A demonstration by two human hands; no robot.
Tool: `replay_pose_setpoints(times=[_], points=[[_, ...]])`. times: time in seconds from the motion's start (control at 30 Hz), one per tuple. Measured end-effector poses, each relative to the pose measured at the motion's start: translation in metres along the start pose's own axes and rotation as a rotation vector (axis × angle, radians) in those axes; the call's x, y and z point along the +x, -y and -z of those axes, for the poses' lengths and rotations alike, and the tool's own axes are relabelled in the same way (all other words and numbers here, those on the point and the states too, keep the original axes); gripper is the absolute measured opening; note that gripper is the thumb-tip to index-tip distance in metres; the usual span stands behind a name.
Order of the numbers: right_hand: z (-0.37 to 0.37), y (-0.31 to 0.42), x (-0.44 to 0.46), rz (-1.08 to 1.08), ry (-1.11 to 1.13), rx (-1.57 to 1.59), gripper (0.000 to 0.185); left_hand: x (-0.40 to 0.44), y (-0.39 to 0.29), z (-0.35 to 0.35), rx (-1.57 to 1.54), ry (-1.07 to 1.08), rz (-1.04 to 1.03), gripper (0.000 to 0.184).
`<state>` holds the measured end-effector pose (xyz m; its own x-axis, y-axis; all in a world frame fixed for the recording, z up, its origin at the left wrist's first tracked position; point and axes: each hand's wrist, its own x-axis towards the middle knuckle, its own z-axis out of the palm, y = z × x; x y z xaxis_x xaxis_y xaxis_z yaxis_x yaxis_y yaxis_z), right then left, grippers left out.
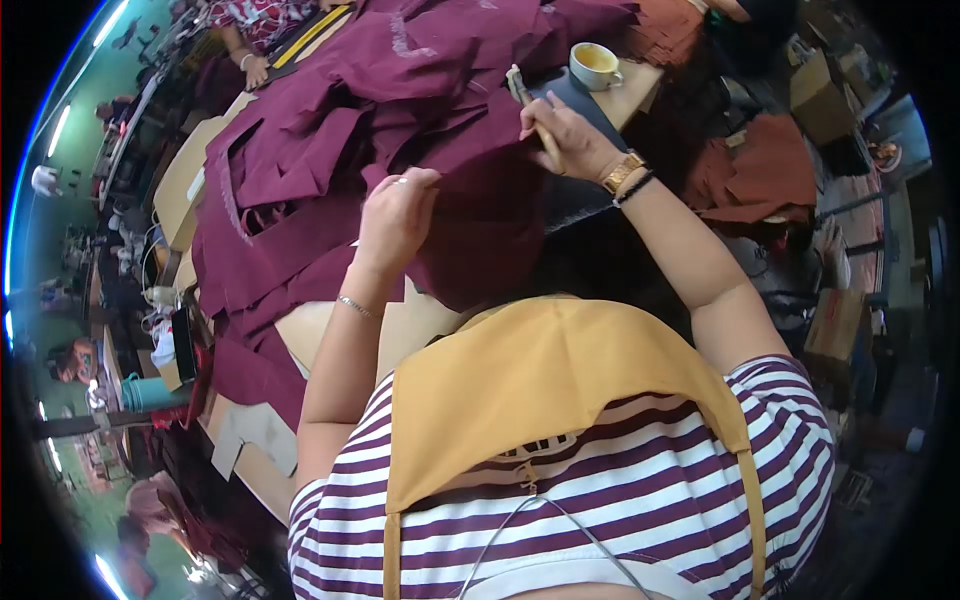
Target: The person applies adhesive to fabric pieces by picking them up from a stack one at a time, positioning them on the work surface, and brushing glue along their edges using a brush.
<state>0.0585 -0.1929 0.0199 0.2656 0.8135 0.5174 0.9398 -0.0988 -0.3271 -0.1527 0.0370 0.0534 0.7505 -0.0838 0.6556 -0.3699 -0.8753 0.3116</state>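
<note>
My left hand (398, 222) is closed in a pinch at the upper left edge of a maroon fabric piece (490, 215). This piece hangs in front of my yellow apron. My right hand (578, 142) is wrapped round a brush (548, 150) with a pale wooden handle and a whitish tip pointing up and away. Its fingertips are by the fabric's upper right edge; whether they also grip the cloth I cannot tell. Beyond that hand stands a white cup (595, 66) with a yellowish stain or content inside.
A big heap of maroon cloth pieces (290, 150) covers the table. Rust-brown cloth (755, 170) lies to the right, near cardboard boxes (825, 95). Across the table, another person's hand (256, 72) is near a yellow strip (312, 32). A teal container (150, 392) stands at left.
</note>
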Motion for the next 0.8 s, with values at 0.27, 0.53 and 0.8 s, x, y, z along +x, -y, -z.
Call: replay_pose_setpoints(times=[0.27,0.53,0.8], points=[[0.179,0.057,-0.067,-0.03,-0.492,-0.494,0.036,0.056,-0.05,-0.013,-0.451,0.269,0.224,0.038],[0.317,0.154,-0.162,-0.114,-0.592,-0.868,0.04,0.084,-0.142,-0.091,-0.868,0.159,-0.365,0.016],[0.268,0.148,-0.182,-0.392,-0.52,-0.718,0.034,0.008,-0.101,-0.12,-1.0,0.341,0.173,0.026]])
